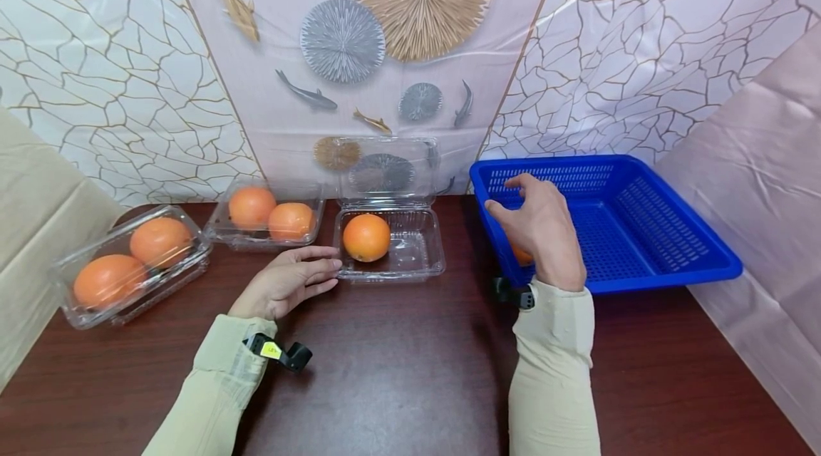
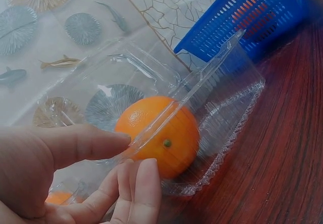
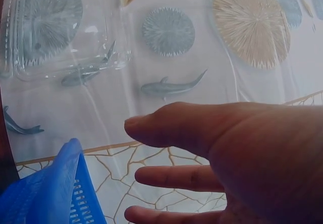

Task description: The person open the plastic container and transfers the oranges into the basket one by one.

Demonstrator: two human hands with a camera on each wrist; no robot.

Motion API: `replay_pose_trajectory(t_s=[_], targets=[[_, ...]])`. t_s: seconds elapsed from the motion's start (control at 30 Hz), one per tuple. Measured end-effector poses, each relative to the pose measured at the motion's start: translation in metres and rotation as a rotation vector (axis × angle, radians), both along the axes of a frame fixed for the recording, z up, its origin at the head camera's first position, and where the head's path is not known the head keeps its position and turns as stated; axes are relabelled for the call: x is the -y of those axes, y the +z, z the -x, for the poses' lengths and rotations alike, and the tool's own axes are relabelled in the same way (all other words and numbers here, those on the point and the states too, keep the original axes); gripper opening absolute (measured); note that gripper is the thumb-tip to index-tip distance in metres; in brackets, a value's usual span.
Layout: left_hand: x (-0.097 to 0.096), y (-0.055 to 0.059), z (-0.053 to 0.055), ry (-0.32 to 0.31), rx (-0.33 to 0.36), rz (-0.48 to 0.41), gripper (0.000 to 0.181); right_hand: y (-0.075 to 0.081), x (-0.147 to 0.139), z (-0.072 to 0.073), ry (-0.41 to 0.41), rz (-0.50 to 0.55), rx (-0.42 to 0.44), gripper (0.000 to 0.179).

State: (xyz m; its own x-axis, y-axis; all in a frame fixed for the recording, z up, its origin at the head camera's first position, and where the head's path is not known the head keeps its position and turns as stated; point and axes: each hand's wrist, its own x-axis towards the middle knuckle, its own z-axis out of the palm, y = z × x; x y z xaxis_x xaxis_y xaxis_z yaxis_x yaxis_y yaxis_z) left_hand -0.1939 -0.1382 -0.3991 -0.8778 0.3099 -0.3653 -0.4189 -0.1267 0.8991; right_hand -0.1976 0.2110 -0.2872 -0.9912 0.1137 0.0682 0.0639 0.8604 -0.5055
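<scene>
My left hand (image 1: 288,281) is at the left edge of an open clear plastic clamshell box (image 1: 413,267). In the left wrist view, its thumb (image 2: 96,144) and curled fingers (image 2: 144,188) pinch the near-left rim corner. One orange (image 1: 366,237) sits in the left half of that box, whose lid (image 1: 388,171) stands raised behind it. Above the left side of a blue plastic basket (image 1: 680,278) hovers my right hand (image 1: 541,224), thumb and fingers spread, holding nothing. Under it another orange (image 1: 522,254) lies in the basket, mostly hidden by the hand.
Two closed clear boxes with two oranges each stand on the left: one angled box (image 1: 128,313) near the side wall, another box (image 1: 221,235) behind it. A patterned sheet (image 1: 398,100) hangs at the table's back edge. Dark wood tabletop (image 1: 398,370) extends in front.
</scene>
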Motion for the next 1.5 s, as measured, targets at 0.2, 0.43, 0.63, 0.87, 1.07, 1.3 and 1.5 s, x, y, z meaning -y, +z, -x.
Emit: replay_pose_trajectory(t_s=[0.2, 0.43, 0.63, 0.87, 1.07, 1.3, 1.5], targets=[[0.001, 0.001, -0.002, -0.016, -0.013, -0.021, 0.052, 0.000, 0.004, 0.000, -0.003, 0.018, -0.033, 0.055], [0.001, 0.000, -0.002, -0.017, -0.017, -0.052, 0.053, 0.001, 0.007, 0.000, 0.040, 0.025, -0.067, 0.054], [0.000, -0.001, -0.001, -0.004, -0.012, -0.070, 0.053, 0.001, 0.009, 0.002, 0.098, 0.010, -0.050, 0.057], [-0.001, 0.000, 0.000, 0.004, 0.012, -0.044, 0.055, -0.001, 0.013, 0.003, 0.143, 0.016, -0.053, 0.061], [-0.001, -0.001, 0.000, 0.003, 0.007, -0.042, 0.055, -0.004, 0.019, 0.005, 0.172, 0.012, -0.119, 0.058], [-0.001, -0.001, 0.000, 0.005, 0.007, -0.041, 0.055, -0.008, 0.027, 0.009, 0.185, 0.013, -0.131, 0.058], [0.000, -0.002, 0.000, -0.007, -0.004, -0.050, 0.054, -0.013, 0.035, 0.013, 0.214, 0.012, -0.175, 0.058]])
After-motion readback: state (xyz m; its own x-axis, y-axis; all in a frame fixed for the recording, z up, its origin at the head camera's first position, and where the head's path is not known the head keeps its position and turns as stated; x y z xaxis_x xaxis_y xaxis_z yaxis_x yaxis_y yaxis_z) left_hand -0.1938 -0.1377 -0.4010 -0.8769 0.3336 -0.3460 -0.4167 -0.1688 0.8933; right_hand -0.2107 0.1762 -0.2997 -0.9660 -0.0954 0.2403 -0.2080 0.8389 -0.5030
